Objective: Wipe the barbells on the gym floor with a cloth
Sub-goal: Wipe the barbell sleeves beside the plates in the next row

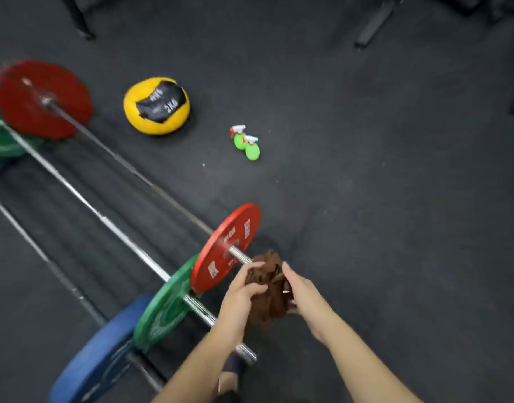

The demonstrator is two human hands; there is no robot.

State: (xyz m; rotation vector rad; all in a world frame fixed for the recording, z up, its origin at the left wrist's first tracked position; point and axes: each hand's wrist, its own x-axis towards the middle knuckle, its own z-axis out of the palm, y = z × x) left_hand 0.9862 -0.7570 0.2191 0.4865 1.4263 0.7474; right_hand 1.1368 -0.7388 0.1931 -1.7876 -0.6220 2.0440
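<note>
Cloth (pixel 268 286) in both hands, brown and bunched into a wad, just beyond the outer face of the near red plate (pixel 226 248). Left hand (pixel 242 289) curled over the wad on the plate side. Right hand (pixel 299 289) cupping it from the side away from the plate, fingers wrapped beneath. Touching or almost touching the tip of the steel sleeve (pixel 239 255) sticking out of that plate; cannot tell which through the blur.

Early going, by the look of it: only that sleeve end within reach of the wad, and no streaks or wet marks readable on any metal. Probably left to do: the long shaft (pixel 127 167) behind the near red plate, plus the two barbells beside it, one with a green plate (pixel 165 309), one with a blue plate (pixel 95 356).

Three bars flat on the floor, side by side and parallel, long axes running from the near red plate away toward the far red plate (pixel 40 100). Two green spray bottles (pixel 245 142) standing well beyond the near red plate.
</note>
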